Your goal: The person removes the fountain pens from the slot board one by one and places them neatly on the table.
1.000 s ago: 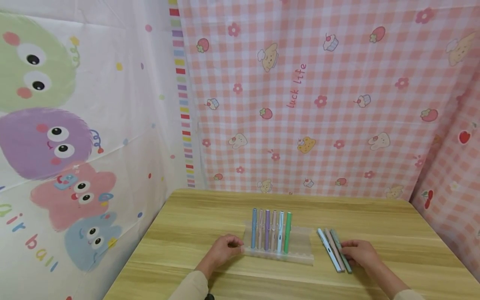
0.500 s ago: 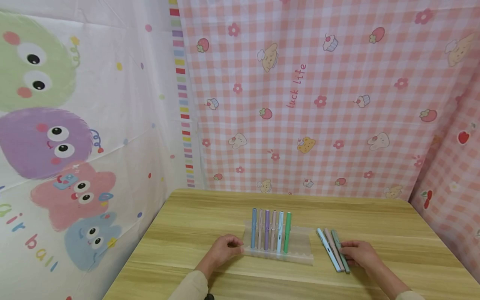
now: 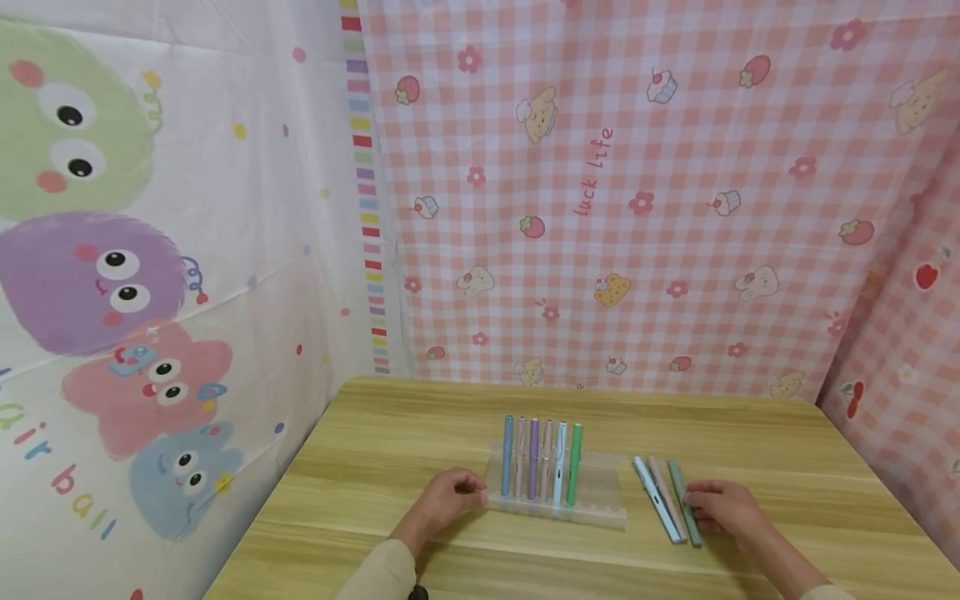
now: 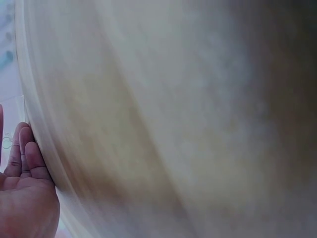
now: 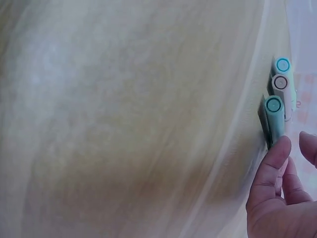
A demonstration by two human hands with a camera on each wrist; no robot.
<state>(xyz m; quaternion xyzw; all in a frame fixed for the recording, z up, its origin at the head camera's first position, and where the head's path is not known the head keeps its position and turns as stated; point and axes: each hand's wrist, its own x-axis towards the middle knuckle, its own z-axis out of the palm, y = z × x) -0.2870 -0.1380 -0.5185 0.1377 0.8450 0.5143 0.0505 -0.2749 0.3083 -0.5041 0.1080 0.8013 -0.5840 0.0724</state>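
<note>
A clear plastic pen rack point(image 3: 600, 483) stands mid-table in the head view, with several capped pens leaning side by side in it, among them a purple pen point(image 3: 534, 458) and a green pen point(image 3: 575, 462). My left hand point(image 3: 447, 500) pinches the rack's left end; the left wrist view shows its bent fingers low against the table. Right of the rack lie a light blue pen point(image 3: 656, 500), a pinkish-brown pen point(image 3: 666, 496) and a grey-green pen point(image 3: 684, 504). The fingertips of my right hand point(image 3: 727, 510) hold the grey-green pen, slightly apart from the other two.
The wooden table point(image 3: 375, 433) carries the rack and pens. A pink checked cloth point(image 3: 637, 167) hangs behind it, and a white cartoon-printed cloth point(image 3: 262, 250) on the left. A small black object point(image 3: 418, 593) shows at the bottom edge.
The grey-green pen has shifted right, away from the pinkish-brown pen, together with my right hand. My left hand and the rack stay where they were.
</note>
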